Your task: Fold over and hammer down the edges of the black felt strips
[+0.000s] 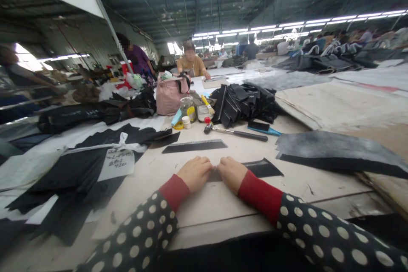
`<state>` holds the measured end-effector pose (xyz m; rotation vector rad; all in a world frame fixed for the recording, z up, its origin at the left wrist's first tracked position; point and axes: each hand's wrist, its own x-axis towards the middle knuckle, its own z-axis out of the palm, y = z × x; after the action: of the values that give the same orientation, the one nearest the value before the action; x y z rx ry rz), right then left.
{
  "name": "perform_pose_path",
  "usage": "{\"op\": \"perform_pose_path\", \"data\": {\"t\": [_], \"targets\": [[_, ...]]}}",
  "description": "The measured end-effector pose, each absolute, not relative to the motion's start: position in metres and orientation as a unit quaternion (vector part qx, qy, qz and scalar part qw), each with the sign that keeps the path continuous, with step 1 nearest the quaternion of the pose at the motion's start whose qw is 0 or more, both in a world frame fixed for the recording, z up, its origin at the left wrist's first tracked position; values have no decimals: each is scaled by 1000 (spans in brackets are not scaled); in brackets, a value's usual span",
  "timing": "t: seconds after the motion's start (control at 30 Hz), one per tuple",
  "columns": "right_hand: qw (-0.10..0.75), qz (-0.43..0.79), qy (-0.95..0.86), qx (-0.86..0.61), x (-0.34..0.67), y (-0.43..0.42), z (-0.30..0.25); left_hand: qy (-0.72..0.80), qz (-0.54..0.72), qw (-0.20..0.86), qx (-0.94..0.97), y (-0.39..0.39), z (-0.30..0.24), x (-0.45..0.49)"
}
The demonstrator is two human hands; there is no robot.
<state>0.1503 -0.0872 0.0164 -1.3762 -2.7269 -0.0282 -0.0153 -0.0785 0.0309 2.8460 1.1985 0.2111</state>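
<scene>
factory worktable (223, 197) (cluttered beyond): left hand (195, 173) and right hand (232, 173) curled, pinching black strip (261, 167).

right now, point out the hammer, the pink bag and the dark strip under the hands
hammer (237, 133), head view, on the dark handle partway along.
pink bag (168, 97), head view, on the front panel.
dark strip (261, 167), head view, on the bare part right of the right hand (232, 172).

**Around the pink fabric bag**

A pink fabric bag (168, 93) stood on the pale worktable (223, 204). Just right of it were a glass jar (188, 107) and a heap of black fabric strips (244, 102). In front lay a black-handled hammer (236, 132) and a long dark ruler-shaped strip (194, 146).
</scene>
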Motion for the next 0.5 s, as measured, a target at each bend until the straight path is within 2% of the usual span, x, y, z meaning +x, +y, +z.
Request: {"op": "perform_pose_path", "data": {"t": [0.17,0.37,0.5], "targets": [[58,20,-871,-487,182,-92,27,408,64,50,910,-80,35,-21],[100,46,-862,-495,233,-93,24,453,91,153,874,-73,38,-25],[82,61,-862,-497,245,-98,30,520,105,214,820,-63,35,-26]]}}
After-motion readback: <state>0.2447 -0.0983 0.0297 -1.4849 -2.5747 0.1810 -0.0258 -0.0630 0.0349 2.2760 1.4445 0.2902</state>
